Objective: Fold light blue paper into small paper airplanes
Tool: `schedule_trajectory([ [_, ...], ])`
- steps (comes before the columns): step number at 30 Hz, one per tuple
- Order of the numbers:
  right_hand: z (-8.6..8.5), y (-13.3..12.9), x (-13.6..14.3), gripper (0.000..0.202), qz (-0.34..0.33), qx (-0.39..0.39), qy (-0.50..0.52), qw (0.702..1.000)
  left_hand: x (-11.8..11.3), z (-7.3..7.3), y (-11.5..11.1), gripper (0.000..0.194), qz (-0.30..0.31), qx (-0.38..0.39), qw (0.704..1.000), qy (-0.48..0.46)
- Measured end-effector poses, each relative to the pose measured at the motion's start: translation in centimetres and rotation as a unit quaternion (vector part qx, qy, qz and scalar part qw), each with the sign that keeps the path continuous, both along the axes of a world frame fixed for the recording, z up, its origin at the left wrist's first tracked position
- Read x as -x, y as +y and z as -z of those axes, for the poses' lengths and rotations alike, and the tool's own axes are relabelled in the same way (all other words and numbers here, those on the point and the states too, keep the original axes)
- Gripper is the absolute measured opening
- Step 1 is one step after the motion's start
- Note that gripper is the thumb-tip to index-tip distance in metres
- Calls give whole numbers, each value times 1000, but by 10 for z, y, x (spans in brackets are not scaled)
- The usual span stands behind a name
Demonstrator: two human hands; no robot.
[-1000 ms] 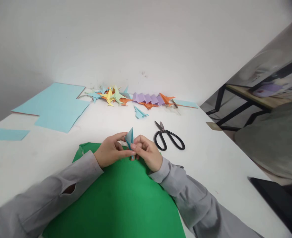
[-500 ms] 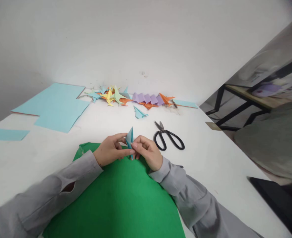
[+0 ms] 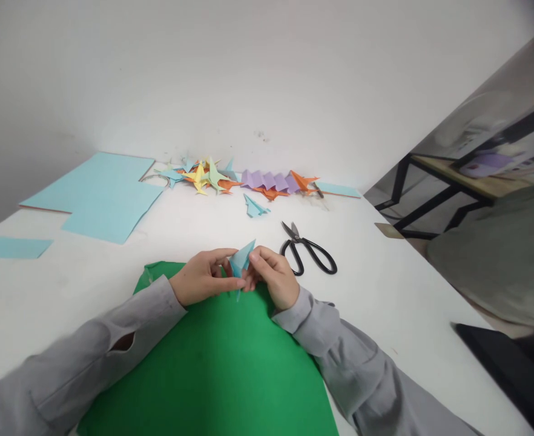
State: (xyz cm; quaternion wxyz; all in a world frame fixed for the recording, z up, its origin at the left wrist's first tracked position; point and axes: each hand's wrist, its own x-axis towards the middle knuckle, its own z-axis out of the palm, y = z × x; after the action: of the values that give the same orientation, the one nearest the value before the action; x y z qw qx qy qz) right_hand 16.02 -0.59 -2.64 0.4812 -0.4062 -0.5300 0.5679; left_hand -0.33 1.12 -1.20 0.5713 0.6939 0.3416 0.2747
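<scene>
Between my two hands is a small piece of folded light-blue paper point(image 3: 241, 259), its pointed tip tilted up to the right. My left hand point(image 3: 203, 277) pinches it from the left, thumb low and fingers behind. From the other side my right hand point(image 3: 273, 275) grips its right edge between thumb and fingers. Both hands are just above the far end of a green sheet point(image 3: 212, 363). Black-handled scissors point(image 3: 301, 242) lie to the right of my right hand, blades pointing away. Beyond the hands rests a folded blue paper figure point(image 3: 255, 207).
Light-blue paper sheets point(image 3: 108, 206) lie at the back left, with a smaller blue piece point(image 3: 13, 247) nearer. Several folded paper figures point(image 3: 201, 177) are heaped along the wall beside a pleated purple strip point(image 3: 269, 180). A dark flat object point(image 3: 498, 363) sits at the table's right edge.
The folded blue paper has turned in my hands: its tip now leans right and a broader face shows. My right fingers have shifted up along its edge.
</scene>
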Motion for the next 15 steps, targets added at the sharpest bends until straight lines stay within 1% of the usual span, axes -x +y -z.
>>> schedule_trajectory([
  [7, -2, -1, 2, 37, 1, -2, -18, 1000, 0, 0, 0, 40, 0, -1, 1000, 4],
  [12, -1, -1, 1, 37, 2, -5, -20, 1000, 1, 1, 1, 43, 4, 6, 1000, 1],
  [15, 0, 0, 1, 36, 3, -8, -19, 1000, 2, 1, 0, 40, 5, 6, 1000, 2],
])
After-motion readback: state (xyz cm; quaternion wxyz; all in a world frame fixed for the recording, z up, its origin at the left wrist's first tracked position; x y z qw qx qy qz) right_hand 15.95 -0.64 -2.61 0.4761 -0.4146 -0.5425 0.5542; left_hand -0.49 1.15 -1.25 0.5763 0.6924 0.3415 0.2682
